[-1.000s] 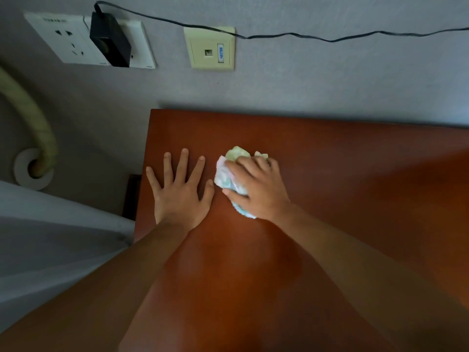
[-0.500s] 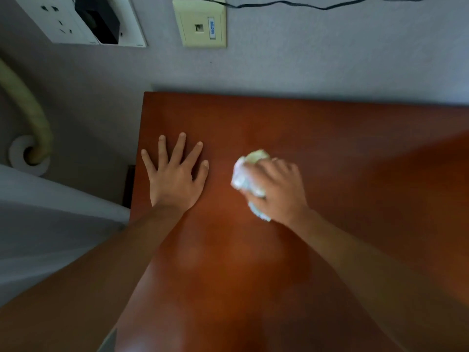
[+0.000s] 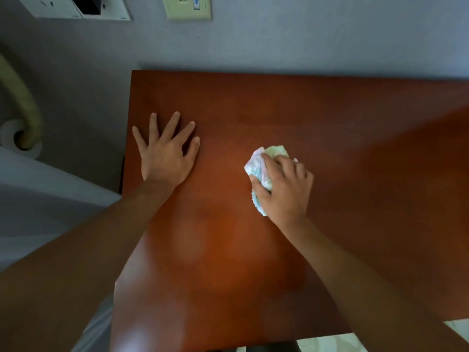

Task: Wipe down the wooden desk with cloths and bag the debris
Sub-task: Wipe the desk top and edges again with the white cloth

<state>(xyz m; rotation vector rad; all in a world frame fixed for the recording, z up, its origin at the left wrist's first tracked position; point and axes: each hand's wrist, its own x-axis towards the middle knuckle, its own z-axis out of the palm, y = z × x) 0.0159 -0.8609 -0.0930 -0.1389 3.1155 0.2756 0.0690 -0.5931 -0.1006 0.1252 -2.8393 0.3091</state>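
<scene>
While the left hand lies flat with fingers spread near the left edge of the reddish wooden surface, the right hand curls its fingers over a crumpled pale cloth and presses it down toward the middle. On the grey wall behind sit a white socket panel and a cream wall plate.

Two bare forearms — no sleeves, watch or rings visible — end in the left hand and right hand.
</scene>
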